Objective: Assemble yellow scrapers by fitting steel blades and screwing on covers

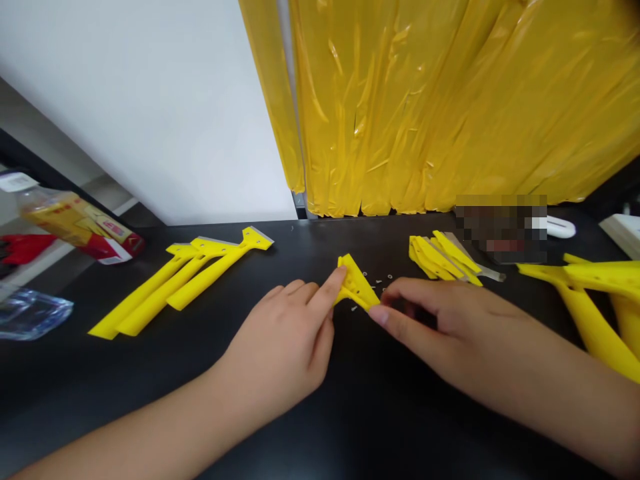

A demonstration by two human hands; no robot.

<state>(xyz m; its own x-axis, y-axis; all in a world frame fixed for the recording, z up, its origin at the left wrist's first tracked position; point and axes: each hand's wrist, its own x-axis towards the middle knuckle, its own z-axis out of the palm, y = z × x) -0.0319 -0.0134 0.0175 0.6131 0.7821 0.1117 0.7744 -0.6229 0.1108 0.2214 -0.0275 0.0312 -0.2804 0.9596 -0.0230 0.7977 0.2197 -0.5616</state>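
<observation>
The yellow plastic triangular scraper head [357, 277] is located at the centre of the black tabletop [310, 433], between both hands. The left hand [293, 327] has its grip closed on the scraper head, index finger extended along its left edge. The right hand [435, 307] has its thumb tip at the head's right, near corner with fingers curled; whether its grip is clenched on the part cannot be told. Small metal screws [354, 308] and nuts [390, 276] lie around the head. Three long-handled yellow scrapers [205, 277] lie to the left; a stack of flat yellow plastic plates [435, 257] lies to the far right.
</observation>
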